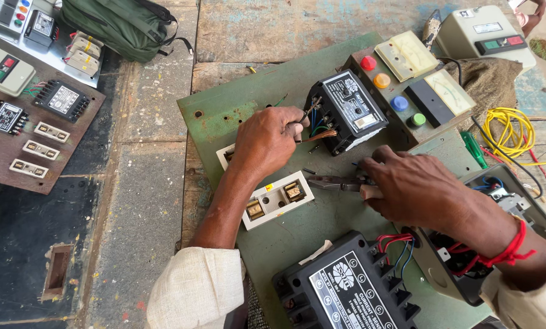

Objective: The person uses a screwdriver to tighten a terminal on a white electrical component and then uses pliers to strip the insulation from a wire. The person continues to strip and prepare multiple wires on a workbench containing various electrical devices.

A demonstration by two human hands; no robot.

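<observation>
Fingers (292,127) of the left hand (264,143) are pinched narrow around a bundle of bare copper wire ends (319,135), which runs roughly level from the fingertips rightward into the lower left side of a black relay unit (345,111). That unit sits on a green metal board (224,109), tilted so its long axis runs from upper left to lower right, and it lies just right of the left fingertips, so the left hand is plainly the nearer one. Below it, the right hand (416,189) is curled shut over the handles of a pair of pliers (334,182), whose jaws point left along the board, just apart from the relay's lower edge. Between the two hands, under the left wrist, lies a cream fuse holder (277,200). Beyond the relay stands a panel of coloured push buttons (392,91) with two pale meters (406,55). Nearer the camera sits a larger black sensing unit (346,286) with red and blue leads, and a coil of yellow wire (509,131) lies off to the right.
</observation>
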